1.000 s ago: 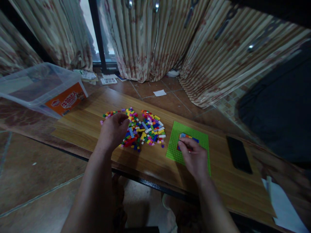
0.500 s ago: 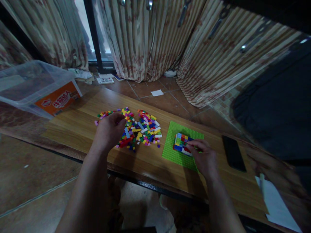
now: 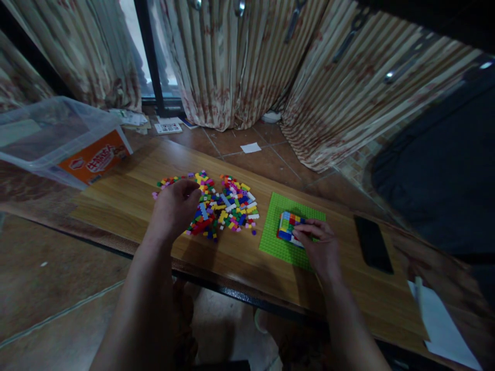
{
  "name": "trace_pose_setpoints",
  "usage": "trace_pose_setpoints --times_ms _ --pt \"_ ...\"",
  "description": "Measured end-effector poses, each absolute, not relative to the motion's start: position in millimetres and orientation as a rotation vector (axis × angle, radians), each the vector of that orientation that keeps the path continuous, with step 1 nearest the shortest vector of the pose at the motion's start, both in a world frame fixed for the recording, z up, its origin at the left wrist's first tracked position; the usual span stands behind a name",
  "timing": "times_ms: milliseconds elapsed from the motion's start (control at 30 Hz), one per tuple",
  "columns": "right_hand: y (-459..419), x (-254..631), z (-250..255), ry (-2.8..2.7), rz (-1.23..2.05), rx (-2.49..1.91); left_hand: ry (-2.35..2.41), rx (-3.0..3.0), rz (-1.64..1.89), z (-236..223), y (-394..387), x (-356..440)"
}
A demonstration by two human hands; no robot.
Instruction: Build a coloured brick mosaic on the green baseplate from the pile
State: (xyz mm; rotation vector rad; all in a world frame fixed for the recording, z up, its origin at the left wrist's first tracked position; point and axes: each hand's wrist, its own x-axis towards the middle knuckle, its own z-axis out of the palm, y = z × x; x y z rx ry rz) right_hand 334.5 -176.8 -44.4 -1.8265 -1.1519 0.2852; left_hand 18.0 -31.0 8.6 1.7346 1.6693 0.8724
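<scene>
My left hand (image 3: 178, 206) hovers over the left part of a loose pile of colourful toy bricks (image 3: 232, 206). Its thumb and fingers are curled together; whatever they may hold is too small to make out. On the right, a green studded baseplate (image 3: 273, 234) carries a low rectangular build of mixed-colour bricks (image 3: 285, 225). The fingertips of my right hand (image 3: 319, 239) are pinched together at the top of this build, touching it. They cover its right part, and anything between them is hidden.
A black phone (image 3: 372, 244) lies right of the baseplate on the wooden board (image 3: 240, 263). At the far left stands a clear plastic bin (image 3: 58, 134) with an orange label. White paper (image 3: 444, 324) lies at the lower right, and curtains (image 3: 240, 67) hang behind.
My right hand has shifted slightly left over the build, its fingers lying closer along the top. The left hand stays over the pile, almost unmoved.
</scene>
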Motion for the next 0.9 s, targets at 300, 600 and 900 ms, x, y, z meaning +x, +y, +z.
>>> trace_pose_setpoints --times_ms 300,600,900 --pt "-176.4 332.6 -44.4 -1.173 0.246 -1.863 1.65 1.754 0.86 10.2 -31.1 17.9" --pt "-175.9 332.6 -46.4 -1.239 0.16 -1.89 1.623 1.774 0.863 9.3 -31.4 18.3" --pt "-176.1 333.1 -39.0 -1.197 0.259 -1.84 1.66 1.76 0.822 14.7 -33.6 18.9"
